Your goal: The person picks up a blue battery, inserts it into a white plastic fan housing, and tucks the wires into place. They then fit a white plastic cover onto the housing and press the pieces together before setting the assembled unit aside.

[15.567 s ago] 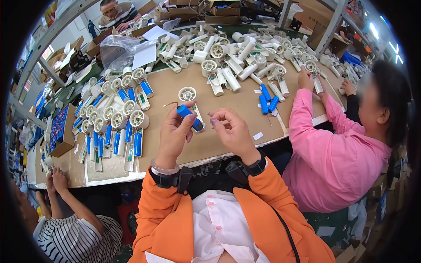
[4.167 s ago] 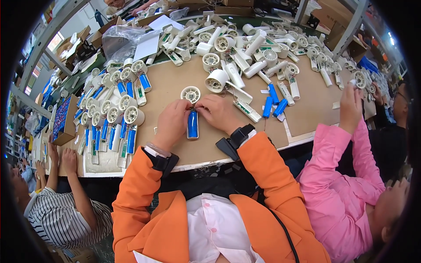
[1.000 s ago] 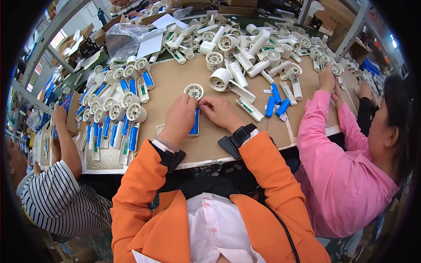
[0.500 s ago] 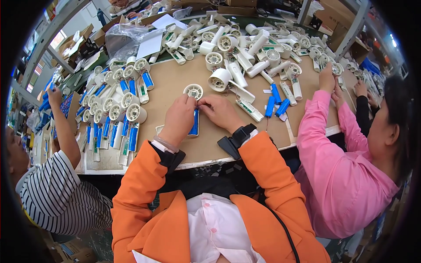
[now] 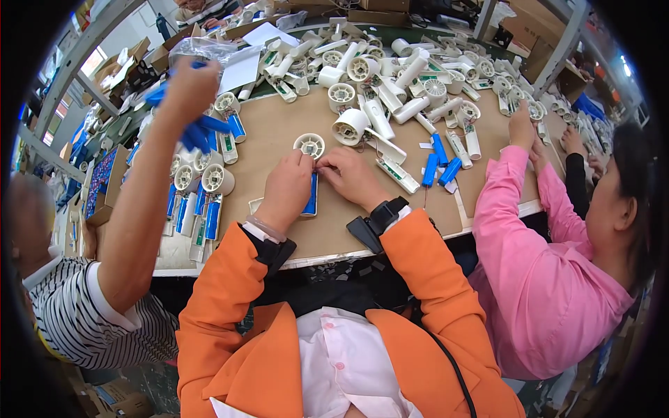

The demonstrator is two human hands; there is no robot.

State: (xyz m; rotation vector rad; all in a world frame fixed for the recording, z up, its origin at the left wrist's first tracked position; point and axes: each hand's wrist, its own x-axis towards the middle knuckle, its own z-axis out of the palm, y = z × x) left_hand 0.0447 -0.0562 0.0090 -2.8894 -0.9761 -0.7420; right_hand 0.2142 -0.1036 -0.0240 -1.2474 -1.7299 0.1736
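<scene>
While your fingertips (image 5: 311,161) pinch the seam where the white fan head (image 5: 309,145) meets the blue battery (image 5: 311,196), keep both lying flat on the brown table (image 5: 279,125). Let your left hand (image 5: 287,191) pin the battery and your right hand (image 5: 352,177) do the fine work (the neighbour's arm (image 5: 143,188) reaches close by).

Bare tabletop (image 5: 275,129) lies open at frame centre; piled white fan parts (image 5: 390,76) block the top, a co-worker's arm (image 5: 150,181) the left.
</scene>
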